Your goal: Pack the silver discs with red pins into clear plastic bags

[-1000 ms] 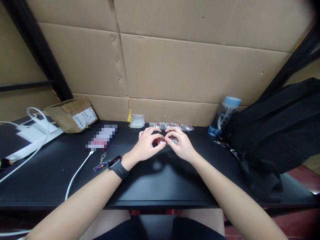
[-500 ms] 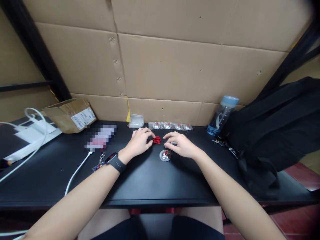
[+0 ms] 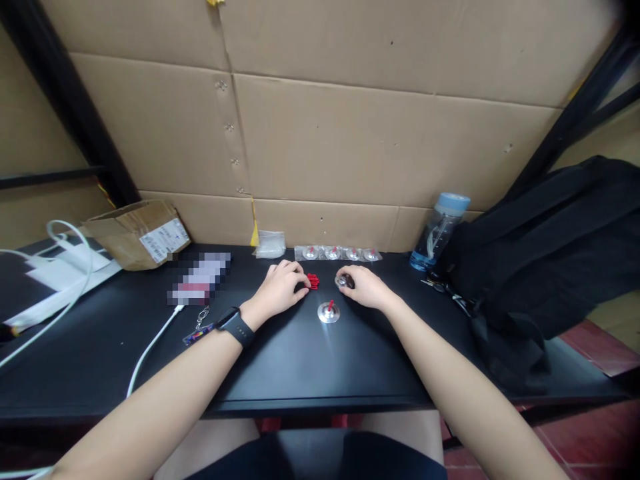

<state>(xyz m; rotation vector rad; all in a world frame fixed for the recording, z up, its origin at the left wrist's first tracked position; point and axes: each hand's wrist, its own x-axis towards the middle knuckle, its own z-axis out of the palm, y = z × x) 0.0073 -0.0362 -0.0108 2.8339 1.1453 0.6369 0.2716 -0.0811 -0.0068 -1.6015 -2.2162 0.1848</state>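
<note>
My left hand point(image 3: 284, 285) rests on the black table with its fingers curled. Its thumb and forefinger close at the left edge of a small bundle of red loops point(image 3: 314, 281). Across from it, my right hand point(image 3: 366, 287) is curled around a small round dark and silvery piece point(image 3: 344, 281), partly hidden by the fingers. Between and nearer to me lies a shiny metal disc point(image 3: 329, 313) with a raised middle and a short red piece standing up from it. Neither hand touches this disc.
Behind the hands lies a row of several similar discs in clear packets point(image 3: 333, 253), beside a translucent plastic packet point(image 3: 270, 245). A blue-lidded water bottle point(image 3: 440, 230) and black backpack point(image 3: 545, 267) stand right. Left are a cardboard box point(image 3: 140, 233), blurred-out phone-like object point(image 3: 203, 279) and white cable point(image 3: 150, 353).
My left forefinger has come down to the red bundle. My right fingers have closed around the small round piece. The view has shifted slightly.
</note>
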